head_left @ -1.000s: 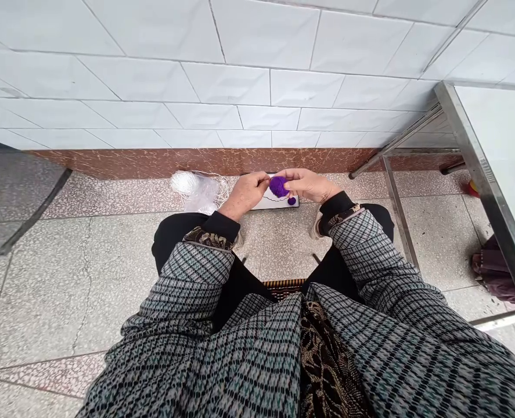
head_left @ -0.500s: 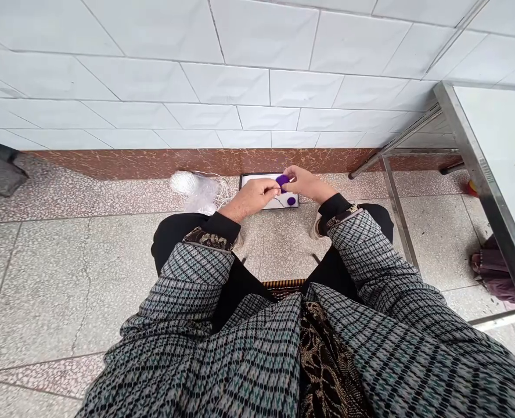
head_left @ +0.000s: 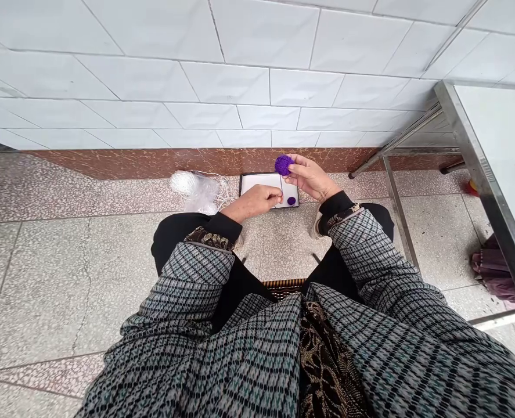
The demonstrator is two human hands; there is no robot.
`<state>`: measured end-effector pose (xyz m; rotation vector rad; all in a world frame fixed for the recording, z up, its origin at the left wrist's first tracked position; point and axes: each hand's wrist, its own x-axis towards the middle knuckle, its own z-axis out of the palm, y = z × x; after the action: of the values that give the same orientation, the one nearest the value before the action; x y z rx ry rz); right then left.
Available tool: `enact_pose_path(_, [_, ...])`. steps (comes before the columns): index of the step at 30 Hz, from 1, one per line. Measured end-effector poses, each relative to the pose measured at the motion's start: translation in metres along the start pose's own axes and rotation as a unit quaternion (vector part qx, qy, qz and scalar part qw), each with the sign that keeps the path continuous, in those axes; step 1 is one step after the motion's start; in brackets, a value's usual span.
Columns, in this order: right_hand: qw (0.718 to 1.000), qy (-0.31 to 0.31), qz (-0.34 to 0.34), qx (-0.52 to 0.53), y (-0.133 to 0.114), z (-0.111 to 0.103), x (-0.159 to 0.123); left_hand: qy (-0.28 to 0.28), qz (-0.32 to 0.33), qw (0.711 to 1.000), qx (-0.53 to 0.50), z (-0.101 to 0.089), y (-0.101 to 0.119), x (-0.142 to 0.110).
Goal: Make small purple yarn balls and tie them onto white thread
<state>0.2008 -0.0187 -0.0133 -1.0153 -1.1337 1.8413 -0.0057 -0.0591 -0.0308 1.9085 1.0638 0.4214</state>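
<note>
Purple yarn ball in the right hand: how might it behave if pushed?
The purple yarn ball would probably roll, being nearly round. Its wound surface suggests it is light and slightly squashy. The strand reaching the left hand might unwind further.

Right hand (head_left: 310, 176), purple yarn ball (head_left: 283, 165) moved away from left hand (head_left: 258, 201) (thread (head_left: 281, 182) showing between).

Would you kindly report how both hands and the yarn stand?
Right hand holding purple yarn ball. Left hand pinching its strand. No obstruction visible between hands.
</note>
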Motion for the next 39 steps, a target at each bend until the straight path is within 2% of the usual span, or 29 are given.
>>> enact_pose_path(2, [0.995, 0.049, 0.003, -0.084, 0.005, 0.000, 0.004, -0.024, 0.027, 0.999, 0.003, 0.001, 0.003, -0.001])
enact_pose_path(5, [0.957, 0.085, 0.019, -0.277, 0.008, 0.000, 0.003, 0.011, 0.025, 1.000, 0.008, -0.001, 0.004, -0.002])
enact_pose_path(6, [0.940, 0.068, 0.031, -0.333, 0.008, 0.000, 0.002, 0.037, 0.018, 0.999, 0.012, -0.002, 0.004, -0.002])
enact_pose_path(8, [0.916, -0.011, 0.073, -0.395, 0.005, 0.001, -0.003, 0.098, 0.005, 0.995, 0.023, -0.005, 0.002, -0.002])
enact_pose_path(10, [0.916, -0.111, 0.122, -0.365, 0.000, 0.001, -0.007, 0.149, -0.003, 0.988, 0.033, -0.008, 0.000, -0.001])
enact_pose_path(12, [0.947, -0.159, 0.127, -0.250, -0.004, 0.000, -0.010, 0.174, -0.018, 0.984, 0.030, -0.009, -0.002, 0.001])
enact_pose_path(13, [0.966, -0.155, 0.109, -0.176, -0.005, -0.001, -0.011, 0.179, -0.027, 0.983, 0.024, -0.008, -0.002, 0.001])
enact_pose_path(15, [0.993, -0.103, 0.052, -0.039, -0.005, -0.004, -0.009, 0.170, -0.044, 0.984, 0.009, -0.007, -0.001, 0.002])
enact_pose_path(18, [0.997, -0.007, -0.012, 0.070, -0.003, -0.008, -0.002, 0.107, -0.041, 0.993, -0.012, -0.004, 0.004, 0.001])
enact_pose_path(22, [0.996, 0.066, -0.028, 0.056, 0.005, -0.009, 0.006, 0.003, 0.012, 1.000, -0.017, -0.002, 0.010, -0.002])
enact_pose_path(24, [0.996, 0.083, -0.024, -0.015, 0.009, -0.008, 0.008, -0.020, 0.031, 0.999, -0.012, -0.002, 0.011, -0.004])
enact_pose_path(26, [0.986, 0.086, -0.017, -0.141, 0.012, -0.007, 0.007, -0.021, 0.039, 0.999, -0.007, -0.003, 0.010, -0.005])
enact_pose_path(28, [0.958, 0.059, 0.004, -0.281, 0.012, -0.006, 0.005, 0.001, 0.041, 0.999, -0.003, -0.004, 0.009, -0.005])
enact_pose_path(31, [0.912, -0.069, 0.067, -0.398, 0.009, -0.007, 0.000, 0.065, 0.034, 0.997, 0.004, -0.007, 0.005, -0.005])
enact_pose_path(32, [0.908, -0.116, 0.087, -0.394, 0.007, -0.007, -0.002, 0.090, 0.029, 0.995, 0.009, -0.009, 0.004, -0.004])
enact_pose_path(34, [0.925, -0.173, 0.106, -0.321, 0.004, -0.007, -0.005, 0.139, 0.008, 0.990, 0.019, -0.011, 0.001, -0.002])
enact_pose_path(35, [0.944, -0.174, 0.102, -0.260, 0.003, -0.007, -0.006, 0.162, -0.009, 0.987, 0.021, -0.013, 0.000, -0.002])
enact_pose_path(37, [0.980, -0.137, 0.069, -0.124, 0.001, -0.007, -0.006, 0.190, -0.045, 0.981, 0.017, -0.014, -0.001, 0.000])
enact_pose_path(39, [0.996, -0.087, 0.030, -0.022, -0.001, -0.006, -0.005, 0.178, -0.062, 0.982, 0.004, -0.013, 0.000, 0.000])
